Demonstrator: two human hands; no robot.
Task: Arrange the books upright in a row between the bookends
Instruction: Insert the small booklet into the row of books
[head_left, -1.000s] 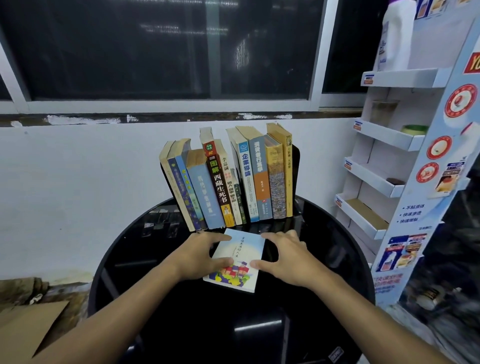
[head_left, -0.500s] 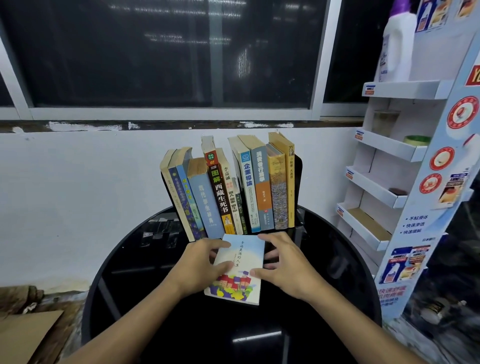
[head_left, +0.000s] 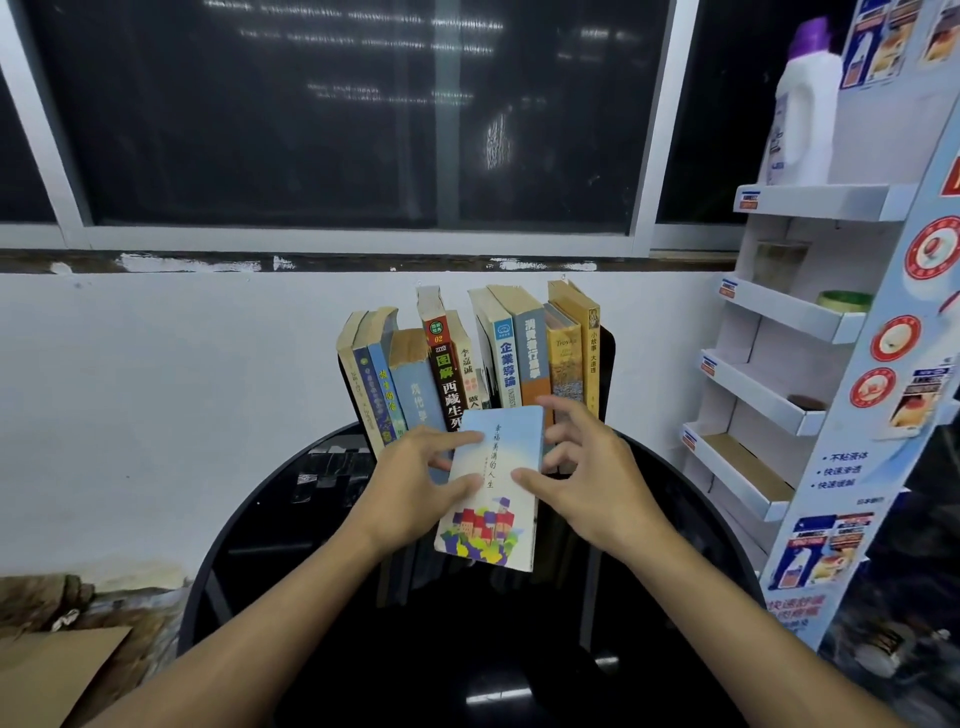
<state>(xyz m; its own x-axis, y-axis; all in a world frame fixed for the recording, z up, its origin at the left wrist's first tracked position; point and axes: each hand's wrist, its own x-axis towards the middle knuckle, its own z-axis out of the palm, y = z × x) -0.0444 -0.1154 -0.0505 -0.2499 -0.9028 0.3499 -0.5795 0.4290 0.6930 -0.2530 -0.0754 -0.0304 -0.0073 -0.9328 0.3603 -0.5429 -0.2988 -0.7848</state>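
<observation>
– Left hand (head_left: 415, 483) and right hand (head_left: 587, 467) are both on the loose paperback (head_left: 493, 499). Left pinches the left edge, thumb and forefinger on the front cover. Right has its thumb on the cover and fingers curled at the right edge. Neither holds anything else.
– Layout? Big to small.
– Round black table (head_left: 467, 649), glossy top. The row of books (head_left: 467, 364) stands at its far edge, spines toward us. The left half leans left, the right half is near upright, and there's a V-gap near the middle. The right bookend (head_left: 608, 364) is black, against the last book. The left one barely shows. The paperback sits in front of the row's middle, cover facing us, top tipped away. Looks lifted clear of the table, not certain.
– Handling?
– My read: thin, light, soft cover, so it flexes if held by a corner. The cover looks glossy, a bit slippery. Grip mid-height on both long edges. The spine side is stiffer, but I can't tell which edge that is.
– Risks?
– Too slim to stand alone, so it needs tight neighbours. On a slick table the leaning books may slide when the gap is opened.
</observation>
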